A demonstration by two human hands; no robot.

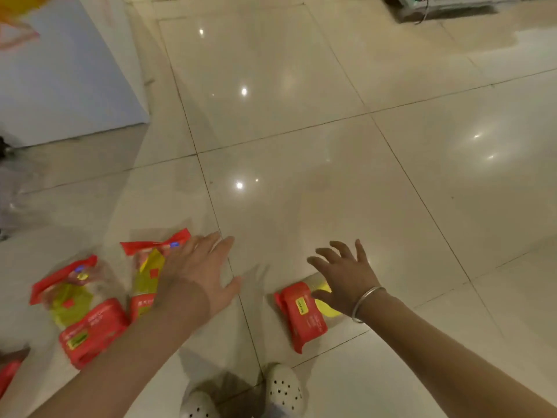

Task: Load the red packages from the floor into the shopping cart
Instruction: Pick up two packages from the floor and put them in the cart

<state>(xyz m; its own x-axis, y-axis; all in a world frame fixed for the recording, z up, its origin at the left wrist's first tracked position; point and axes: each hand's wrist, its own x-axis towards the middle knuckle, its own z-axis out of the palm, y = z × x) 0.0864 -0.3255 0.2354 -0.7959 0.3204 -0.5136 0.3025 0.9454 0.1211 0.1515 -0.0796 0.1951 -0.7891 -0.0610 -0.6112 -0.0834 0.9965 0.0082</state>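
Observation:
Three red and yellow packages lie on the tiled floor in front of me. The left package [75, 309] lies apart at the lower left. My left hand [200, 271] hovers with straight fingers over the right side of the middle package [147, 267]. My right hand [346, 277] is spread with fingers slightly bent above the right package [304, 313], holding nothing. A further red package [7, 377] shows at the bottom left edge. No shopping cart is in view.
A pale blue box or cabinet [60, 79] stands at the upper left. A wire rack base [437, 4] sits at the top right. My two white clogs [283, 390] are at the bottom centre. The glossy floor tiles [286, 116] stretch ahead.

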